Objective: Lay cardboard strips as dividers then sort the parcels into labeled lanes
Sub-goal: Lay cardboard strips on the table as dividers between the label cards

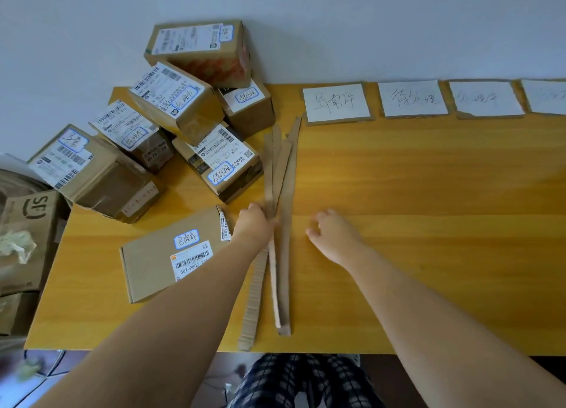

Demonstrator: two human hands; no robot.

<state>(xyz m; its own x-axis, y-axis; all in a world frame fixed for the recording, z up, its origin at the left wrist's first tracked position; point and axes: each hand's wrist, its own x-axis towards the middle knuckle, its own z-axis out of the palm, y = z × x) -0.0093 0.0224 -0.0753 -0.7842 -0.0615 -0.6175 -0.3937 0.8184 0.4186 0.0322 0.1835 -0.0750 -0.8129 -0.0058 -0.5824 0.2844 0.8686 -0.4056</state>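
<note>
Head cam, looking down on a yellow counter [428, 223]. Cardboard strips [283, 193] lie bundled and crossing each other near the counter's middle-left, running from the front edge back toward the wall; none laid as a divider yet. Left hand [255, 223] is curled onto the bundle about midway along, fingers pinched on one or two strips. Right hand [332, 236] rests just beside the strips on bare wood, fingers loosely spread, holding nothing.

Four label cards sit along the back edge, incl. the nearest card [337, 102] and the next card [413, 99]; the rightmost one is cut off by the frame. Parcels [171, 125] are heaped at the left w/ one flat parcel [174, 254] close to the left forearm.

Step in hand, as I judge it: separate one strip and set it. To do it well:
- Use the right hand to pin the rest so only one strip lifts out; they overlap and will drag.
- Line each strip w/ a gap between two cards, so every lane sits under its own label.
- Run it straight front to back, flat side down.
- Leave parcels alone til all dividers are down.
</note>
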